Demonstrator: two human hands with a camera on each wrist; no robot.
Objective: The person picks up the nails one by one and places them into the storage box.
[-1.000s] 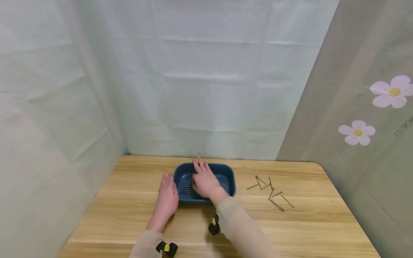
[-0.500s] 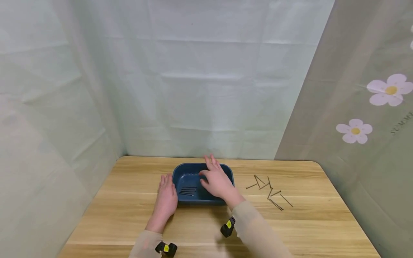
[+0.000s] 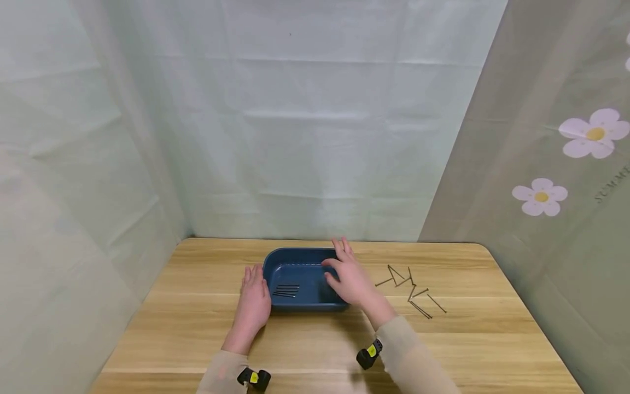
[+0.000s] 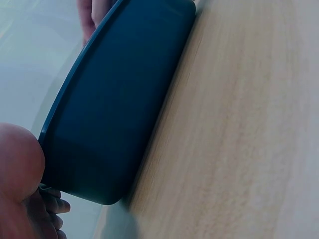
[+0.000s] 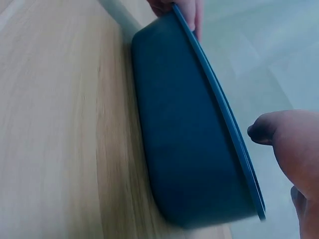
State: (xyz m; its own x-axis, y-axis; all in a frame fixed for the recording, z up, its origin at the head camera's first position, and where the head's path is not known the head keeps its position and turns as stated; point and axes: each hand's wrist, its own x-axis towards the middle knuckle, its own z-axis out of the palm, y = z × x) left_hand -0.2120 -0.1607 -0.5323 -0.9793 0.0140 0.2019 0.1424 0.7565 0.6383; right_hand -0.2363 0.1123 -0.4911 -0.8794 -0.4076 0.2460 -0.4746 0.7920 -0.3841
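A dark blue rectangular tray stands on the wooden table, with several dark nails side by side in its left part. My left hand rests along the tray's left end, fingers straight and pointing away from me. Over the right end is my right hand, fingers spread and nothing visible between them. In the right wrist view its thumb shows apart from the blue rim. To the right of the tray, more nails lie scattered at mixed angles.
The wooden tabletop has rounded far corners. Pale curtains hang right behind it and at both sides, printed with white flowers on the right.
My right hand has moved rightward across the tray, its fingers coming apart and uncovering the nails inside. The left hand has stayed at the left end.
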